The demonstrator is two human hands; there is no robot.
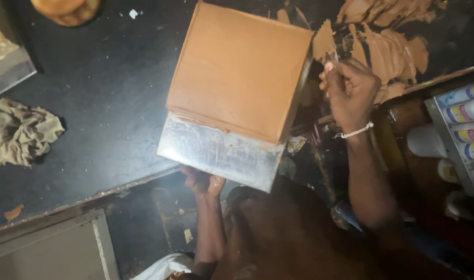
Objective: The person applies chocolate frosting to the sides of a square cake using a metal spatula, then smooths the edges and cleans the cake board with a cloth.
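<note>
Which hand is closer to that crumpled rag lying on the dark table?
The left hand. It grips the bottom edge of the metal box, apart from the crumpled rag but on its side. The right hand is beyond the box, by the smeared brown paste.

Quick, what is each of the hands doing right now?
Left hand: closed, gripping the metal box from underneath.
Right hand: closed around a small scraper beside the box.

My left hand [201,181] is curled up near me, my right hand [349,92] raised farther off, fingers pinched, wrist bent.
</note>
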